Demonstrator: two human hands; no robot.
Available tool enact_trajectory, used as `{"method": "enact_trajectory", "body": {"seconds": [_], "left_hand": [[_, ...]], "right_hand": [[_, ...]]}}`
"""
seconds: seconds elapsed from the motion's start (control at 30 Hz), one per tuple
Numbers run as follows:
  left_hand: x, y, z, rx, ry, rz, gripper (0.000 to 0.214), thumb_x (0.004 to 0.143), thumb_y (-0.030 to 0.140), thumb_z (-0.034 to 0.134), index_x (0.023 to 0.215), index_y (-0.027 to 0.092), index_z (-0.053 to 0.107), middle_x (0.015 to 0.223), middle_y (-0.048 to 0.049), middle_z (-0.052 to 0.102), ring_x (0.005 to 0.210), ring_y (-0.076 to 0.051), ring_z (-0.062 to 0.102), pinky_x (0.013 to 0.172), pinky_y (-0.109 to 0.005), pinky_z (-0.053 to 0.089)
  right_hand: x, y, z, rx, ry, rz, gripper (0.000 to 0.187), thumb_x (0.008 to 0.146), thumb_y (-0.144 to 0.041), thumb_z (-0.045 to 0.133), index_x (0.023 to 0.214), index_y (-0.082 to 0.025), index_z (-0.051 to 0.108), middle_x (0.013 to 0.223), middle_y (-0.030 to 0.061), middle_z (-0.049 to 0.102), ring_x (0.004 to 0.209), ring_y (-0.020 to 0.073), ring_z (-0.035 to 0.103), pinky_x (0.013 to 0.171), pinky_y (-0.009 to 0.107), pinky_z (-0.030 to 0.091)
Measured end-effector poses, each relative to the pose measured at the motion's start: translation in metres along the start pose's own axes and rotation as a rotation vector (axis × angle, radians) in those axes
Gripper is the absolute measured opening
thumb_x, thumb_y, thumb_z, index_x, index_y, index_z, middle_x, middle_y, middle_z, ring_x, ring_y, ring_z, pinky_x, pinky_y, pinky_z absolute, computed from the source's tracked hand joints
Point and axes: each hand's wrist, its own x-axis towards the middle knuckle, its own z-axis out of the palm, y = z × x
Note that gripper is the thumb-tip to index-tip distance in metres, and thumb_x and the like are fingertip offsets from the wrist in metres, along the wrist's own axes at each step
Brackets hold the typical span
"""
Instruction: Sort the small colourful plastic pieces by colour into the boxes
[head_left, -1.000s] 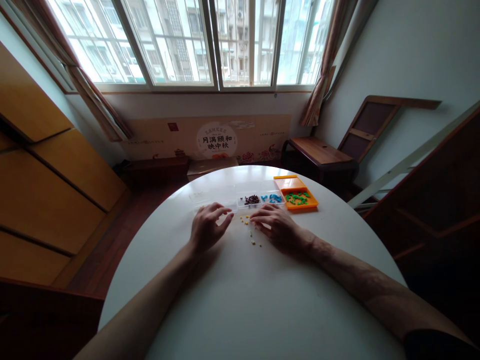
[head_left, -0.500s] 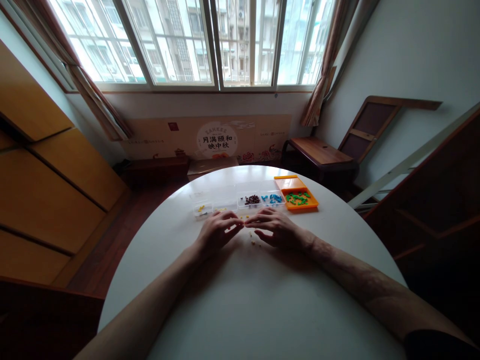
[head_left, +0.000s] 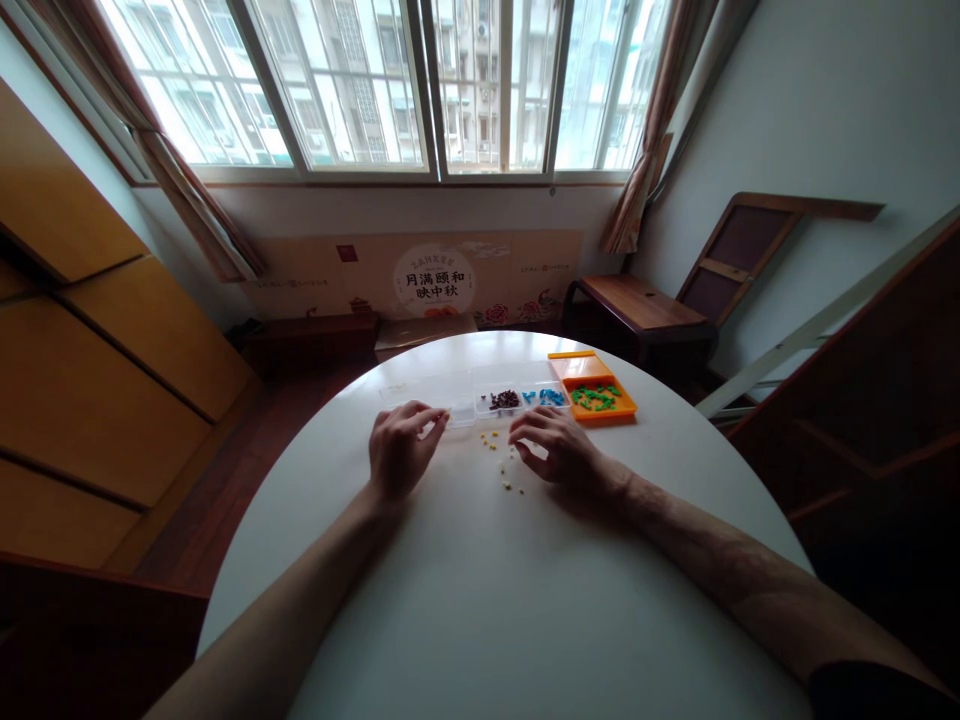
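Note:
My left hand point(head_left: 401, 450) is closed in a pinch above the clear plastic box point(head_left: 461, 420). A tiny pale yellow piece point(head_left: 448, 413) shows at its fingertips, too small to name exactly. My right hand point(head_left: 555, 447) hovers low over the white table, its fingers bent and the thumb apart from them, with nothing visible between. Beside its fingertips lie several loose yellow pieces point(head_left: 489, 441) and, closer to me, several cream pieces point(head_left: 507, 486). Dark brown pieces point(head_left: 505, 399) and blue pieces point(head_left: 545, 398) fill clear compartments beyond my hands.
An orange box point(head_left: 636, 408) with green pieces point(head_left: 596, 397) stands at the right end of the row, its lid point(head_left: 574, 365) folded back. All of this rests on a round white table point(head_left: 480, 600). Past its far edge are a wooden chair point(head_left: 645, 303) and a printed cardboard panel point(head_left: 292, 265).
My left hand has moved left, away from my right hand, and now pinches over the clear box. My right hand has drawn slightly right and curled, uncovering the loose yellow pieces.

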Motion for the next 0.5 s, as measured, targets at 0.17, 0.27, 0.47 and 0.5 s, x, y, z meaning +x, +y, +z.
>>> {"method": "enact_trajectory", "body": {"seconds": [0.17, 0.27, 0.47, 0.5], "left_hand": [[-0.001, -0.012, 0.002, 0.036, -0.05, -0.065, 0.021, 0.106, 0.037, 0.069, 0.115, 0.027, 0.085, 0.107, -0.0036, 0.082, 0.086, -0.022, 0.074, 0.09, -0.041, 0.046], [-0.002, -0.01, 0.003, 0.016, -0.049, -0.035, 0.022, 0.107, 0.037, 0.067, 0.113, 0.026, 0.085, 0.107, -0.0041, 0.082, 0.084, -0.022, 0.073, 0.091, -0.041, 0.046], [-0.003, 0.0, 0.002, -0.075, -0.085, 0.02, 0.018, 0.107, 0.035, 0.068, 0.108, 0.026, 0.084, 0.103, -0.0025, 0.081, 0.076, -0.018, 0.07, 0.091, -0.041, 0.048], [-0.003, 0.002, 0.001, -0.098, -0.098, 0.041, 0.018, 0.107, 0.035, 0.068, 0.107, 0.026, 0.084, 0.104, -0.0023, 0.08, 0.075, -0.018, 0.07, 0.092, -0.041, 0.048]], "right_hand": [[-0.002, 0.002, 0.001, 0.014, -0.031, 0.056, 0.01, 0.097, -0.016, 0.07, 0.103, -0.024, 0.071, 0.11, 0.0063, 0.078, 0.101, 0.0253, 0.068, 0.098, 0.044, 0.054], [-0.002, 0.0, 0.0, 0.029, -0.07, 0.072, 0.012, 0.095, -0.016, 0.073, 0.104, -0.024, 0.072, 0.113, 0.0066, 0.077, 0.105, 0.0261, 0.068, 0.1, 0.045, 0.054], [-0.001, -0.002, -0.002, 0.058, -0.094, 0.061, 0.006, 0.096, -0.02, 0.076, 0.099, -0.025, 0.075, 0.112, 0.0064, 0.077, 0.105, 0.0255, 0.068, 0.099, 0.045, 0.055], [-0.001, -0.001, -0.001, 0.059, -0.095, 0.057, 0.005, 0.097, -0.02, 0.076, 0.097, -0.025, 0.075, 0.112, 0.0061, 0.077, 0.105, 0.0251, 0.069, 0.099, 0.045, 0.055]]}}
